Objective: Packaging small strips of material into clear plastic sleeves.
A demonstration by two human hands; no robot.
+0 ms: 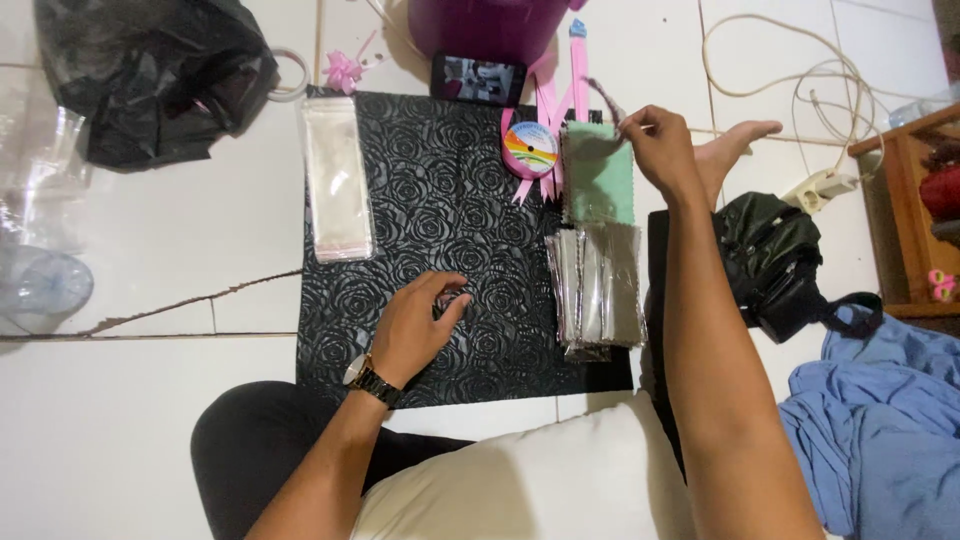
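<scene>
My right hand (pixel 655 148) reaches forward and pinches the top corner of a thin grey cloth that lifts off a green cloth stack (pixel 598 178). Just below lies a grey cloth stack (pixel 595 290). My left hand (pixel 418 325), with a dark wristwatch on the wrist, rests fingers curled on the black rose-patterned mat (pixel 440 220), holding nothing I can see. A pile of clear plastic sleeves (pixel 337 180) lies on the mat's left edge. A roll of ribbon (pixel 530 148) with pink ribbon strips (pixel 547 100) sits beside the green stack.
A phone (pixel 478 79) leans against a purple tub (pixel 490 25) at the back. Black plastic bag (pixel 150 70) far left, black bag (pixel 770 260) and blue cloth (pixel 880 410) right. A cable and power strip (pixel 822 185) lie by my bare foot (pixel 735 145). White pillow (pixel 540 480) on my lap.
</scene>
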